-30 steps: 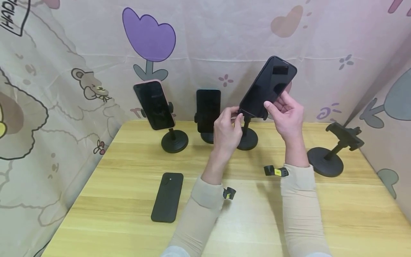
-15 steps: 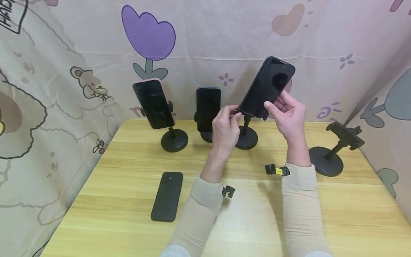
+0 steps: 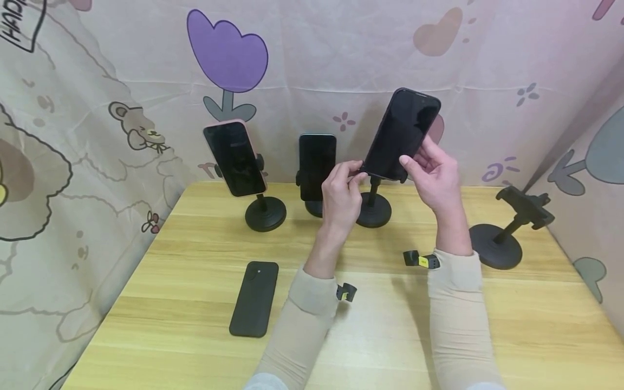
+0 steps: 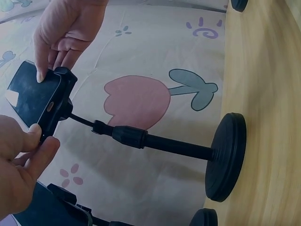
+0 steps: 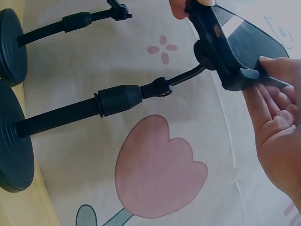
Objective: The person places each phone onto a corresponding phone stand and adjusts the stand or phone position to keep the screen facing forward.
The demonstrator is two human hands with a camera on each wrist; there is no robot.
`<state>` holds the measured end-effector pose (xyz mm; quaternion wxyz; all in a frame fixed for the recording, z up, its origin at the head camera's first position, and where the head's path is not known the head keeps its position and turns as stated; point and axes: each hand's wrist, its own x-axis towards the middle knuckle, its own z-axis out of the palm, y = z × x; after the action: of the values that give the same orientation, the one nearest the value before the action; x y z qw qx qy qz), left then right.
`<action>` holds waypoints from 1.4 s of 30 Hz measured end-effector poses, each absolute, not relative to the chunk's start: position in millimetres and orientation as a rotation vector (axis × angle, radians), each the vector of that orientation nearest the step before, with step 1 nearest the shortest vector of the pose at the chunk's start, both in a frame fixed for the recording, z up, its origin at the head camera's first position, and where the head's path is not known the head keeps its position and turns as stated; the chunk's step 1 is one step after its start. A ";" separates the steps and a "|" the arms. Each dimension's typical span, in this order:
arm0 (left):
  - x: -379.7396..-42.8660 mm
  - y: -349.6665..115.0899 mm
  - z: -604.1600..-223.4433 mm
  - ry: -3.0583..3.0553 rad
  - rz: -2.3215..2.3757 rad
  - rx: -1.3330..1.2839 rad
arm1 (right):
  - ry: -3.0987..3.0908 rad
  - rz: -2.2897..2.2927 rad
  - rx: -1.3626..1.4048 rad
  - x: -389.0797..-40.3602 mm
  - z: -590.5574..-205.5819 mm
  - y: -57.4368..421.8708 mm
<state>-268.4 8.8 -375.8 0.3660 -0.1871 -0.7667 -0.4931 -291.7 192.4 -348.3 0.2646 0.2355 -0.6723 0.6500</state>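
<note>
A black smartphone leans in the clamp of a black phone stand, screen facing me. My left hand pinches the clamp's left end at the phone's lower left corner; thumb and a finger meet there in the left wrist view. My right hand holds the phone by its right edge, thumb on the front, other fingers behind it. In the right wrist view, the clamp's near end hooks the phone's side beside that hand. The stand's thin neck runs to the back of the clamp.
Two more stands hold phones: a pink-edged phone and a smaller dark phone. A stand without a phone is at the right. Another black phone lies face down on the wooden table. A patterned cloth hangs behind.
The phone's top has swung left and the phone stands somewhat more upright. Both hands keep their places on the clamp and the phone, with slight shifts.
</note>
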 end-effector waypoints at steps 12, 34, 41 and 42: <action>-265.1 10.6 -372.1 -2.119 -1.289 -0.431 | -1.473 1.980 0.518 -289.6 -347.7 170.3; -265.8 7.5 -374.9 -2.164 -1.299 -0.459 | -1.522 1.792 0.554 -288.9 -350.4 169.2; -265.2 7.2 -374.4 -2.171 -1.305 -0.455 | -1.585 1.745 0.562 -287.9 -348.0 170.8; -265.2 7.3 -374.4 -2.170 -1.303 -0.457 | -1.594 1.735 0.564 -287.7 -348.0 171.2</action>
<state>-265.2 7.3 -374.4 0.2810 -0.1706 -0.8097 -0.4861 -287.7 171.2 -348.0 0.3518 0.2181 -0.6157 0.6705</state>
